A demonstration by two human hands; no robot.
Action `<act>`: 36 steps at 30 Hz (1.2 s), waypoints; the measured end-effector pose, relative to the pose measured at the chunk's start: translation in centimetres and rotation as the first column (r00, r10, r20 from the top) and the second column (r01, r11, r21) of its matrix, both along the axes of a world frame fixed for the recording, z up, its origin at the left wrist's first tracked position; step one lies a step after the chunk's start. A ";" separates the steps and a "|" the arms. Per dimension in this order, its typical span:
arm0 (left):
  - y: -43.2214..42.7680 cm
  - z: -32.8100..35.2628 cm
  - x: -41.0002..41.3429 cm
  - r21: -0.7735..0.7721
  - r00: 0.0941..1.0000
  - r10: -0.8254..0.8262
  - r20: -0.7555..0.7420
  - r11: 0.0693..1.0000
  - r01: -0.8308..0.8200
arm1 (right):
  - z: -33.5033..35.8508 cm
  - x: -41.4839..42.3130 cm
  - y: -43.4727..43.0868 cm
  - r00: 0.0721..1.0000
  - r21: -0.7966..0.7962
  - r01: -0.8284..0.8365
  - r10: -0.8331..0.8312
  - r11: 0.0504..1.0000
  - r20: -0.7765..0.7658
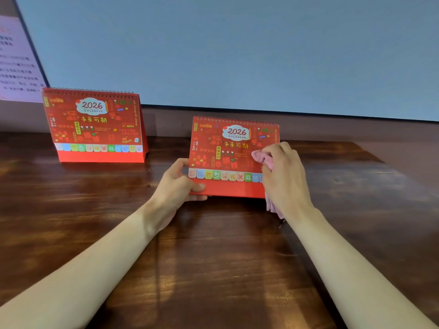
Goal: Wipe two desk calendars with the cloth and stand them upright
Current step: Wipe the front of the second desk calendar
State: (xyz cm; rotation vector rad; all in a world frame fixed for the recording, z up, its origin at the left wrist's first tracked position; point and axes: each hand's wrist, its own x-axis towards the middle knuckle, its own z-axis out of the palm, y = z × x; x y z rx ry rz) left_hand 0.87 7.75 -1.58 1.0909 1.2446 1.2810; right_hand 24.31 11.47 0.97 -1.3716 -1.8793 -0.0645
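Dark wooden bench (213, 257) under a pale blue panel (237, 43), and I see one red 2026 calendar (95, 124) standing upright at the back left, well apart from the hands. Nearer me, my left hand (180, 184) grips the second calendar (228, 157) at its lower-left corner, thumb on the front, cover facing me. My right hand (285, 176) is bunched around the pink cloth (260, 156), pressing it on the right side of that cover.
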 end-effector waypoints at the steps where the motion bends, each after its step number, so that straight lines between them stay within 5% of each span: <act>1: 0.0 0.0 0.1 -0.003 1.000 0.003 0.000 1.000 -0.003 | -0.2 0.2 0.1 1.000 -0.009 0.006 -0.006 1.000 0.004; 6: 0.0 0.2 0.2 -0.022 1.000 0.015 0.001 1.000 -0.015 | 0.0 0.7 -0.2 0.954 -0.058 0.021 -0.038 0.998 -0.298; 10: 0.0 0.2 0.4 -0.035 1.000 0.003 -0.006 0.999 -0.003 | 1.0 -0.4 -0.5 0.900 0.052 -0.063 0.079 0.997 -0.429; 15: -0.4 0.0 0.6 0.006 0.998 -0.020 -0.053 1.000 0.020 | 0.2 -3.2 0.2 0.997 0.254 -0.003 0.022 0.967 -0.071; 20: -0.3 0.4 0.7 -0.010 1.000 -0.004 0.026 1.000 0.004 | -1.7 -3.2 -0.4 0.959 0.151 -0.198 0.159 0.968 0.236; 22: -0.3 0.6 0.7 -0.025 1.000 -0.007 0.023 1.000 0.008 | -1.3 -2.7 -0.7 0.958 0.108 -0.212 0.185 0.971 0.220; 27: -0.8 0.8 0.7 -0.045 1.000 -0.029 0.004 0.999 0.029 | 0.5 -2.2 -0.5 0.982 0.058 -0.055 0.065 0.997 -0.177; 30: -0.9 0.7 0.7 -0.024 0.999 -0.047 -0.025 0.999 0.047 | 2.0 -3.7 0.0 0.958 0.127 -0.042 0.076 0.991 -0.277; 32: -1.0 0.5 0.7 0.011 0.995 -0.074 -0.061 0.997 0.075 | 2.5 -5.3 0.1 0.960 0.170 -0.114 0.152 0.979 -0.235; 36: -1.3 0.3 0.7 0.075 0.991 -0.086 -0.103 0.993 0.094 | 0.4 -8.1 -0.7 0.953 0.052 -0.287 0.279 0.957 0.115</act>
